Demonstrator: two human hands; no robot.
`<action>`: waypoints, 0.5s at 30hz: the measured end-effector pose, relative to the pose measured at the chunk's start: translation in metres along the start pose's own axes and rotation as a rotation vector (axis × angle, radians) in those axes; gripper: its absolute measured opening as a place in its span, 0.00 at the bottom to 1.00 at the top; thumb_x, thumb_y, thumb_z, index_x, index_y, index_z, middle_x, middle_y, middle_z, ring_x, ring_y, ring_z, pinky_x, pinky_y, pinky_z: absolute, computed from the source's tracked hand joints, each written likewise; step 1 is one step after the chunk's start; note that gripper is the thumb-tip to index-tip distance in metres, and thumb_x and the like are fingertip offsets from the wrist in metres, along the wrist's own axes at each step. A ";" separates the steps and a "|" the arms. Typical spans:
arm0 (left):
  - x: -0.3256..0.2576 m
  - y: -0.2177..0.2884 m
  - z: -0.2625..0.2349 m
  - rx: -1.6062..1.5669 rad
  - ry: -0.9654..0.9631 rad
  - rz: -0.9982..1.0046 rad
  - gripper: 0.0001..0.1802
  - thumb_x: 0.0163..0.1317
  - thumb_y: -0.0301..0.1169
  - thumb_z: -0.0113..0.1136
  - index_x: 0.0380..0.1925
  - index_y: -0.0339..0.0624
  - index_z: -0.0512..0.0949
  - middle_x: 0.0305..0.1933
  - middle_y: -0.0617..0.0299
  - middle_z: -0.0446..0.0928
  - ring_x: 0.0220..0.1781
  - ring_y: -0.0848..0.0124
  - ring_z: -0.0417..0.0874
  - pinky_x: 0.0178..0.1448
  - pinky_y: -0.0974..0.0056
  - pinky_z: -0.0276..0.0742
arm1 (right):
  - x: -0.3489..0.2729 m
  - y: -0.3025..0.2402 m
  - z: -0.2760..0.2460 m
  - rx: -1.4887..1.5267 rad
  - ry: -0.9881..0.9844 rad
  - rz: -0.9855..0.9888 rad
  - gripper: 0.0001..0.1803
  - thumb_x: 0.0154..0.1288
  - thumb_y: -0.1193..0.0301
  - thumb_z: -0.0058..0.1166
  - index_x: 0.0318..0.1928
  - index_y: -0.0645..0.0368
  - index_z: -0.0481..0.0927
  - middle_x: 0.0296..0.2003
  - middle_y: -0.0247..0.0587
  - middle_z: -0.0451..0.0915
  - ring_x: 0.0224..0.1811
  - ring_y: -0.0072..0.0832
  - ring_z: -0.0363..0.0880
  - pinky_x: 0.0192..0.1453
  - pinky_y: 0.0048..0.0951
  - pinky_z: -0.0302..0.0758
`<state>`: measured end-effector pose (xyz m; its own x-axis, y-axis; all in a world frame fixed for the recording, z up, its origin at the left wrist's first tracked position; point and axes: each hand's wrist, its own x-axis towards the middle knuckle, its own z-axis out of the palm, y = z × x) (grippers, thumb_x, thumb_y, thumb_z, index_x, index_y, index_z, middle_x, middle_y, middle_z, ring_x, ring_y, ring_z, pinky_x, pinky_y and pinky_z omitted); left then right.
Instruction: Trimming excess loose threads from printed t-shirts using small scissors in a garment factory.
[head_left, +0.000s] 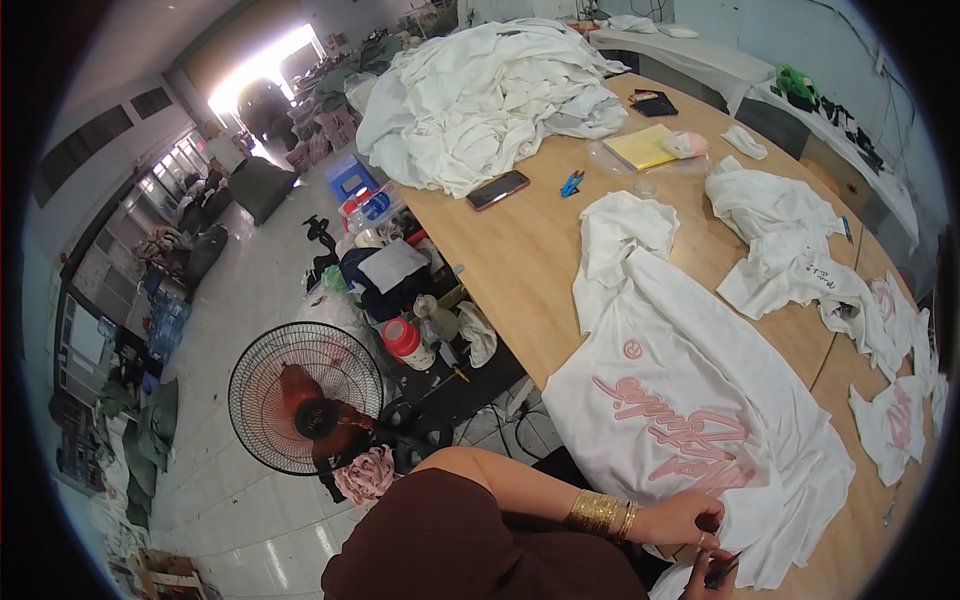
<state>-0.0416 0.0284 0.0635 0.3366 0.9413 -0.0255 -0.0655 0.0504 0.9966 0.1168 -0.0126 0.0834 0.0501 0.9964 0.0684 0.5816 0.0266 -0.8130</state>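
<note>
White shirt [690,385] spread across the table [500,270]

The cloth lies at a slant, rumpled, its far end [628,225] bunched. Looping pink lettering [700,440] runs over its front, with a small round pink mark [632,349] beyond. Its near edge is pinched in the left hand [675,522]. A slim dark tool [722,570], perhaps snips but largely covered, sits in the right hand [703,582], close to that edge.

Pink script [700,440] and a circled mark [632,349] stand on the white garment [705,375], black script [820,270] on white cloth [785,255].
</note>
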 end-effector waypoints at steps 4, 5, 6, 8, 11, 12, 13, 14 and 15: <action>-0.005 0.005 0.001 -0.102 -0.032 -0.087 0.11 0.53 0.29 0.62 0.27 0.36 0.69 0.26 0.65 0.73 0.30 0.78 0.71 0.37 0.70 0.70 | -0.010 0.011 0.009 -0.059 0.110 -0.071 0.12 0.58 0.66 0.61 0.32 0.62 0.77 0.18 0.32 0.68 0.21 0.19 0.62 0.24 0.21 0.61; -0.004 0.004 0.002 -0.124 -0.048 -0.112 0.11 0.53 0.28 0.63 0.28 0.36 0.70 0.27 0.64 0.74 0.32 0.77 0.72 0.39 0.69 0.70 | -0.014 0.012 0.010 -0.074 0.135 -0.042 0.12 0.58 0.66 0.61 0.32 0.62 0.77 0.18 0.32 0.68 0.21 0.19 0.62 0.24 0.21 0.61; -0.003 0.003 0.002 -0.137 -0.098 -0.126 0.11 0.53 0.28 0.63 0.28 0.36 0.70 0.27 0.64 0.74 0.32 0.77 0.72 0.39 0.69 0.70 | -0.016 0.010 0.010 -0.102 0.101 -0.051 0.10 0.57 0.68 0.61 0.33 0.62 0.77 0.20 0.33 0.69 0.22 0.20 0.64 0.23 0.21 0.61; -0.001 0.002 0.005 -0.059 -0.042 -0.025 0.11 0.54 0.29 0.62 0.33 0.35 0.72 0.31 0.63 0.75 0.36 0.76 0.74 0.42 0.69 0.72 | -0.021 0.013 0.013 -0.124 0.056 -0.087 0.07 0.54 0.74 0.60 0.34 0.61 0.78 0.21 0.33 0.70 0.22 0.20 0.65 0.25 0.20 0.62; -0.001 0.000 -0.011 -0.029 -0.022 -0.070 0.12 0.56 0.29 0.62 0.37 0.36 0.75 0.37 0.62 0.76 0.41 0.76 0.75 0.49 0.69 0.71 | -0.003 -0.005 0.001 -0.046 -0.098 -0.052 0.13 0.50 0.76 0.62 0.40 0.60 0.79 0.22 0.40 0.71 0.22 0.30 0.70 0.28 0.27 0.68; 0.000 0.003 -0.013 -0.014 -0.027 -0.099 0.11 0.56 0.28 0.62 0.37 0.36 0.75 0.37 0.64 0.76 0.42 0.77 0.74 0.49 0.70 0.71 | 0.001 -0.006 -0.008 -0.012 -0.158 0.044 0.13 0.51 0.76 0.61 0.40 0.59 0.79 0.24 0.41 0.72 0.24 0.31 0.72 0.29 0.28 0.69; -0.002 0.001 -0.015 -0.012 0.011 -0.128 0.12 0.56 0.28 0.62 0.38 0.34 0.76 0.37 0.61 0.77 0.40 0.74 0.76 0.47 0.67 0.72 | 0.005 -0.009 -0.017 0.033 -0.220 0.135 0.13 0.52 0.76 0.60 0.41 0.58 0.79 0.26 0.42 0.73 0.26 0.32 0.74 0.30 0.29 0.70; -0.002 0.001 -0.020 -0.008 -0.017 -0.127 0.12 0.57 0.28 0.61 0.39 0.35 0.76 0.37 0.63 0.77 0.40 0.76 0.76 0.47 0.68 0.72 | 0.009 -0.014 -0.024 0.009 -0.234 0.111 0.13 0.53 0.76 0.59 0.41 0.58 0.78 0.26 0.43 0.74 0.27 0.34 0.75 0.31 0.30 0.71; -0.002 0.005 -0.022 -0.068 -0.037 -0.218 0.12 0.57 0.26 0.61 0.40 0.34 0.75 0.37 0.64 0.76 0.40 0.77 0.76 0.48 0.70 0.72 | 0.011 -0.016 -0.031 -0.011 -0.255 0.082 0.12 0.54 0.76 0.58 0.42 0.58 0.78 0.26 0.44 0.75 0.29 0.37 0.77 0.32 0.31 0.71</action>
<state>-0.0633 0.0341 0.0672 0.3840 0.8928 -0.2354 -0.0506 0.2749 0.9601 0.1336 -0.0045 0.1149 -0.1084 0.9833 -0.1464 0.5928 -0.0543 -0.8035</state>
